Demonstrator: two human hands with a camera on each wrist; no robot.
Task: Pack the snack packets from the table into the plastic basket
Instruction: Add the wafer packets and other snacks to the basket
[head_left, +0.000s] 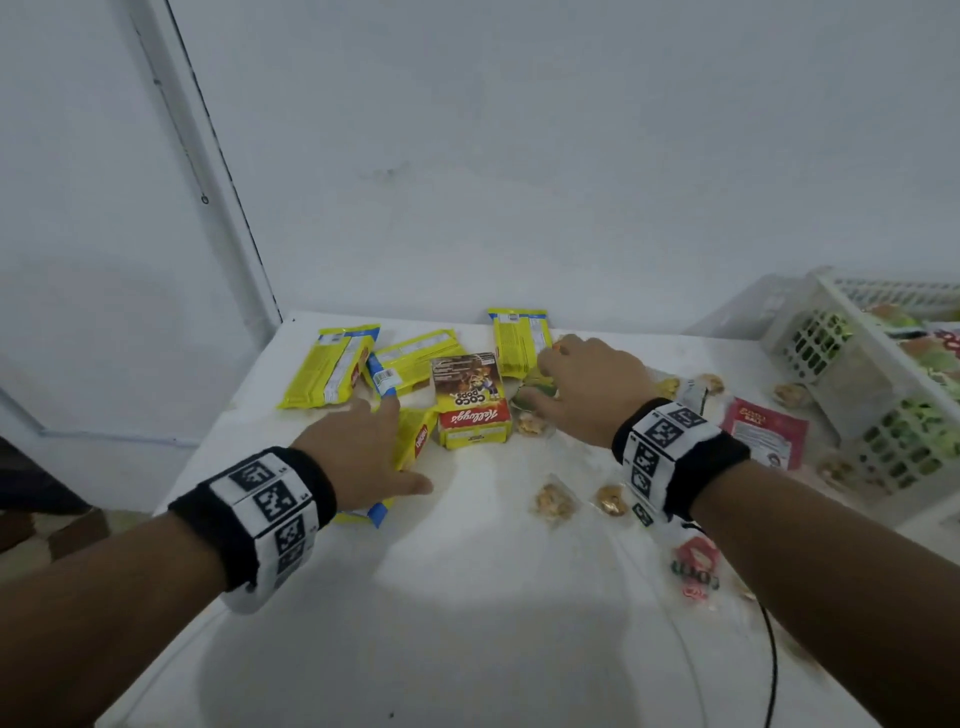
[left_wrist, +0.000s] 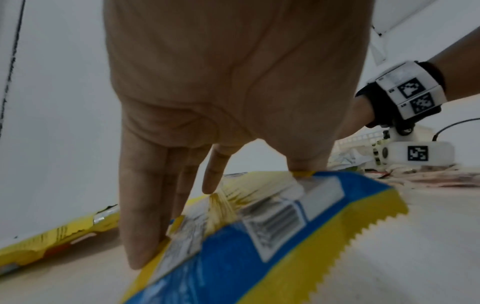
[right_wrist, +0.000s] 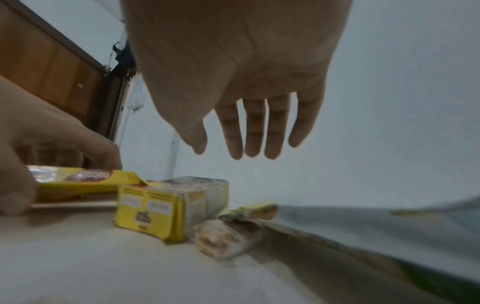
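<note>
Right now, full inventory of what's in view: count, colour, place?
yellow packets: four, yellow and blue, far left of table, one under the left hand
cereal box: one, brown, yellow and red, table centre, lying flat
small clear packets: several, clear with brown pieces, scattered centre and right
pink packet: one, by the basket
basket: one, white plastic, right edge, packets already inside
table: white
left hand: fingers straight, touching a yellow packet
right hand: open, reaching over a green packet

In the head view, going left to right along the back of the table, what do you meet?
Leftmost yellow packet → tilted yellow packet → cereal box → upright yellow packet → right hand → pink sachet → plastic basket.
</note>
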